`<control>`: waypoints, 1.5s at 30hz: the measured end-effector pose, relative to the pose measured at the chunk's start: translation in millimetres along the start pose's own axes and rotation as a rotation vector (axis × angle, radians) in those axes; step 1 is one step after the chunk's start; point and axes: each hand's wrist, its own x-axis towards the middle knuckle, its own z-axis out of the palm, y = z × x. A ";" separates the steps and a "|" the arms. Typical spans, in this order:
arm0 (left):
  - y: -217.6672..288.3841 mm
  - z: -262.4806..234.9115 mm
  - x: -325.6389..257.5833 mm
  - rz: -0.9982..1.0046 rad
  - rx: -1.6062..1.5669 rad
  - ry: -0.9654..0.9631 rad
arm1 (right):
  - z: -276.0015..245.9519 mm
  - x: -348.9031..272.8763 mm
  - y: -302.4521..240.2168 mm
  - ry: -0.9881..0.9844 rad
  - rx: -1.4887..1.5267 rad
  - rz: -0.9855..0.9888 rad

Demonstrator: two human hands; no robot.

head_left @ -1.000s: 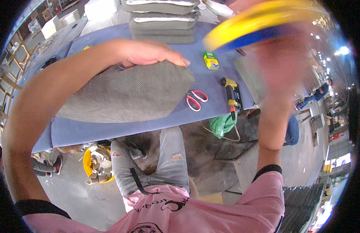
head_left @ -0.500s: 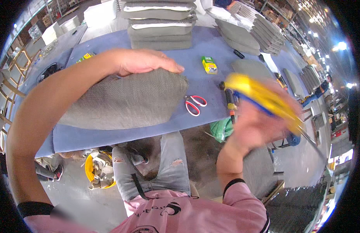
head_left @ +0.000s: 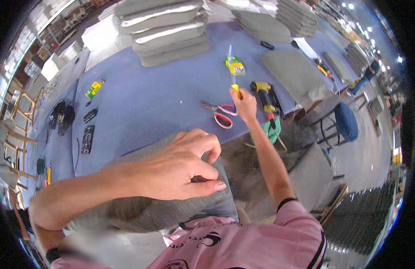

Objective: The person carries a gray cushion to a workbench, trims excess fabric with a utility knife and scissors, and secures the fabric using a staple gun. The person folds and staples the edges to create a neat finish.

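Beyond your outstretched hand, you have a long blue-covered worktable (head_left: 140, 101) with grey cushions stacked (head_left: 165, 29) at its far end. To the right of that hand stands a blue stool (head_left: 346, 121) on a pale concrete floor (head_left: 373, 157) (ceiling lights (head_left: 351, 6) glare at the upper right). Wooden chair frames (head_left: 12, 134) line the left.

We count one pair of red-handled scissors (head_left: 221, 114) near the front edge of the blue table (head_left: 140, 101), one yellow power tool (head_left: 265, 96) just beside them, and one small yellow-green bottle (head_left: 235, 65) further back. At the far edge we see one stack of four grey cushions (head_left: 165, 29). One more grey cushion (head_left: 153, 204) hangs off the front edge. Two hands show: left hand (head_left: 180, 168), right hand (head_left: 245, 105).
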 end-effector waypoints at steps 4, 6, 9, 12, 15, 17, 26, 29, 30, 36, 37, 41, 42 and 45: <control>-20.0 49.3 1.3 -0.186 -0.064 0.095 | 4.0 27.1 79.8 0.199 -0.537 -0.157; -53.7 73.9 3.2 -0.270 0.038 0.156 | -10.9 31.3 110.3 0.106 -0.686 0.080; -126.7 114.8 7.0 -0.349 0.149 0.166 | -30.3 27.7 178.7 -0.058 -0.704 0.126; -180.1 158.1 -6.0 -0.423 0.271 0.187 | -47.1 44.9 165.6 -0.349 -0.664 0.214; -216.0 202.1 -14.0 -0.394 0.324 0.289 | -107.3 58.1 123.0 -0.561 -0.555 0.320; -223.4 206.2 -12.2 -0.373 0.307 0.334 | -146.7 23.9 57.9 -0.689 -0.433 0.413; -230.0 196.0 -7.6 -0.330 0.205 0.278 | -101.4 -197.5 -29.4 -0.575 0.135 0.088; -228.9 191.9 -3.5 -0.361 0.192 0.257 | -87.1 -205.2 -39.0 -0.606 0.169 0.143; -229.5 191.5 -3.7 -0.368 0.188 0.245 | -84.0 -206.0 -40.5 -0.609 0.157 0.159; -232.2 190.4 -3.6 -0.365 0.198 0.225 | -73.9 -205.0 -40.0 -0.597 0.126 0.203; -232.0 191.2 -2.8 -0.366 0.196 0.224 | -74.9 -201.6 -41.3 -0.605 0.113 0.201; -226.4 197.9 -3.6 -0.375 0.199 0.278 | -82.1 -186.7 -58.8 -0.719 0.060 0.266; -224.7 198.4 -3.6 -0.371 0.194 0.294 | -80.6 -185.7 -60.9 -0.738 0.031 0.253; -220.7 207.4 0.8 -0.412 0.184 0.306 | -75.0 -202.1 -35.9 -0.626 -0.034 0.080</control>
